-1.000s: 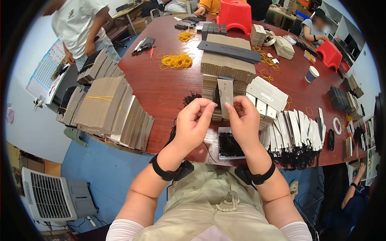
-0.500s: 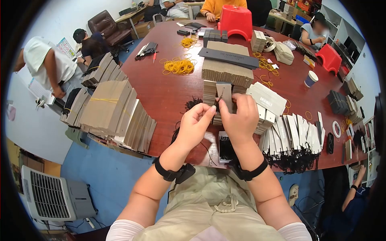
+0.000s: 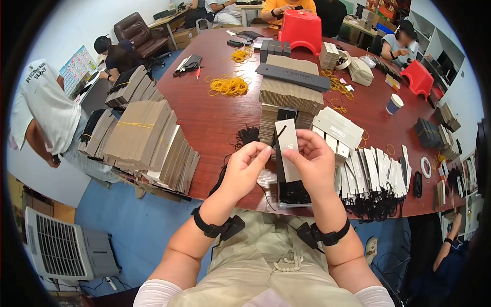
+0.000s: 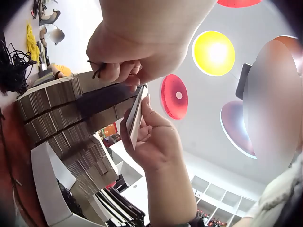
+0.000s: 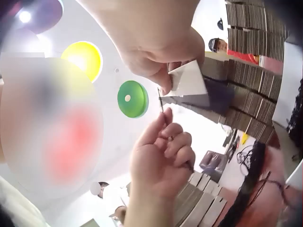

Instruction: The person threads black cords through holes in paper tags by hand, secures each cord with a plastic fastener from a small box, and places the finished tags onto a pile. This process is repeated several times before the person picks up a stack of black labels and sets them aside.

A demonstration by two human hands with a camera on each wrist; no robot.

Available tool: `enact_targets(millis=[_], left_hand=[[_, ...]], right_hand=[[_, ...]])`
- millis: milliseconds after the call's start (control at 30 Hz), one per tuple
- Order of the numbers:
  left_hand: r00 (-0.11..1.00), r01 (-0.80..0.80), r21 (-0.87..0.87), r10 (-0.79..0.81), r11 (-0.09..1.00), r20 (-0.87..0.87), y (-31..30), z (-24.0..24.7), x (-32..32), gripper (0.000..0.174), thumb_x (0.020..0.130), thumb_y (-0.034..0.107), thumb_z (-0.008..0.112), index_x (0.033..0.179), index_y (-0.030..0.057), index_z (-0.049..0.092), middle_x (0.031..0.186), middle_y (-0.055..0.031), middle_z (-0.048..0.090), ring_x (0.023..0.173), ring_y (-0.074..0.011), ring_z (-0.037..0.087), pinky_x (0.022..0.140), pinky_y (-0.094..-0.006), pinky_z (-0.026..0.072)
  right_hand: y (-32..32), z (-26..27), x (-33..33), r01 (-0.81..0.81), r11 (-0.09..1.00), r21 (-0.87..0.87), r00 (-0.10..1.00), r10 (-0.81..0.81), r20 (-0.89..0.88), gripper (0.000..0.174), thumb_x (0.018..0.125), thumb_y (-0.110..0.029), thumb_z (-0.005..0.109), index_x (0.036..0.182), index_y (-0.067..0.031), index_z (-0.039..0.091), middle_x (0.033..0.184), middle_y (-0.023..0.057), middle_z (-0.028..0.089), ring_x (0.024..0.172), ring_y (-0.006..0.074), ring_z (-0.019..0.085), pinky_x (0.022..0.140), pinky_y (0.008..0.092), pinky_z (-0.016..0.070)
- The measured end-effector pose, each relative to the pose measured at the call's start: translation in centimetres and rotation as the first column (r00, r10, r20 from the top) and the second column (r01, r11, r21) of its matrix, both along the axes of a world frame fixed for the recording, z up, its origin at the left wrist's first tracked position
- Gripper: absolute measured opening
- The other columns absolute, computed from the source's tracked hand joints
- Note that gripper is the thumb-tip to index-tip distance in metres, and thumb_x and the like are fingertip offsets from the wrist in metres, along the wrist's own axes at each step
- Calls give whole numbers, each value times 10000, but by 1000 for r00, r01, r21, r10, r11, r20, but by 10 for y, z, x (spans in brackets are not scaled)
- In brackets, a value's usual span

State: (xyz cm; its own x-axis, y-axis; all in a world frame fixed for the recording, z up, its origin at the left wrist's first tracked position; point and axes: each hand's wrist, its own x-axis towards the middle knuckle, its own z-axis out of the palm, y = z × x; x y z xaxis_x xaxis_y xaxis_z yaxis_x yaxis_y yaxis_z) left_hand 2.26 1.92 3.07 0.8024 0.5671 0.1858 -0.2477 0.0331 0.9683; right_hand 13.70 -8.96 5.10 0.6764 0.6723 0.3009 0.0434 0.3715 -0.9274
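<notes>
My right hand (image 3: 315,161) holds a pale grey hang tag (image 3: 288,146), thumb on its printed face and fingers behind. A short black string (image 3: 279,134) crosses the tag's upper left edge. To the left of it, my left hand (image 3: 246,166) pinches the string between thumb and forefinger; the right wrist view shows the cord (image 5: 161,100) running from those fingertips up to the tag (image 5: 189,80). In the left wrist view the tag appears nearly edge-on. Just below the tag stands a white box (image 3: 296,205) of black strings, partly covered by it.
Stacks of brown tags (image 3: 289,92) rise behind my hands, a dark tag (image 3: 292,77) lying on top. White tags with black strings (image 3: 371,171) fan out at right; bundled tags (image 3: 135,135) stand left. Beyond lie yellow rubber bands (image 3: 228,86), a paper cup (image 3: 394,104) and a red stool (image 3: 300,30).
Half a second ago the fingertips of both hands met at the string near the tag. Now the right hand grips the tag, tilted and closer to my body, and the string shows at its top.
</notes>
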Motion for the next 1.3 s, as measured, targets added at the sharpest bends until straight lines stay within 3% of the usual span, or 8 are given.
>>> enact_targets(millis=[100, 133, 267, 333, 400, 1067, 1167, 1300], left_hand=[[999, 10, 46, -9, 999, -37, -4, 3, -9, 149, 921, 151, 528, 929, 15, 589, 744, 54, 536, 643, -3, 416, 559, -174, 342], [999, 17, 73, -14, 997, -45, -5, 4, -12, 156, 924, 156, 522, 926, 14, 586, 750, 48, 540, 643, -6, 416, 561, -177, 346], [998, 63, 1, -63, 998, -24, -5, 8, -15, 162, 923, 164, 521, 924, 15, 585, 728, 52, 523, 635, -11, 412, 557, -181, 344], [998, 44, 65, -41, 997, -56, -7, 10, -14, 163, 922, 167, 521, 917, 18, 587, 709, 53, 510, 629, -15, 409, 553, -184, 343], [995, 53, 79, -46, 995, -87, -6, 3, -15, 165, 919, 169, 524, 909, 19, 591, 690, 54, 502, 622, -17, 409, 551, -187, 345], [976, 54, 26, -48, 998, -214, -8, -11, -31, 157, 913, 133, 521, 948, 12, 615, 672, 57, 479, 597, -31, 403, 544, -186, 343], [992, 40, 122, -25, 992, -120, -1, -28, -30, 166, 895, 95, 548, 1005, -21, 595, 745, 4, 563, 653, -55, 498, 615, -204, 430], [995, -26, -119, 15, 993, -96, -2, -20, -32, 182, 848, 22, 592, 1023, -29, 601, 811, -67, 634, 678, -81, 569, 624, -212, 476]], right_hand=[[0, -11, 5, 95, 994, 44, 993, -98, 60, 212, 741, 66, 659, 933, -4, 604, 877, 63, 628, 771, 110, 596, 669, 216, 477], [-2, -12, 10, 224, 974, 38, 896, -221, 385, 176, 726, 51, 669, 883, -13, 619, 882, 69, 631, 796, 123, 591, 689, 236, 474], [-4, -1, 8, 54, 996, -66, 714, 8, 700, 112, 760, -43, 677, 851, -10, 620, 878, 55, 627, 791, 116, 575, 704, 263, 467], [1, -2, 8, -119, 992, -49, 970, 126, 209, 100, 787, -65, 665, 858, -7, 624, 868, 45, 627, 784, 100, 571, 693, 250, 462], [9, 8, 9, -185, 979, -84, 973, 171, -154, 68, 834, -69, 616, 840, -2, 624, 847, 62, 632, 748, 103, 571, 674, 232, 450], [13, 0, 19, -28, 985, -168, 999, 34, 34, 119, 872, -130, 587, 892, -13, 584, 768, 18, 591, 615, 42, 495, 516, 178, 400], [13, -5, 20, -160, 982, 96, 969, 175, -177, 114, 879, -113, 552, 906, -6, 581, 780, 48, 594, 598, 73, 484, 515, 213, 399], [0, 4, 22, -418, 780, 466, 644, 616, -454, 240, 876, -98, 507, 1087, 3, 555, 782, 98, 592, 573, 126, 471, 520, 265, 388]])
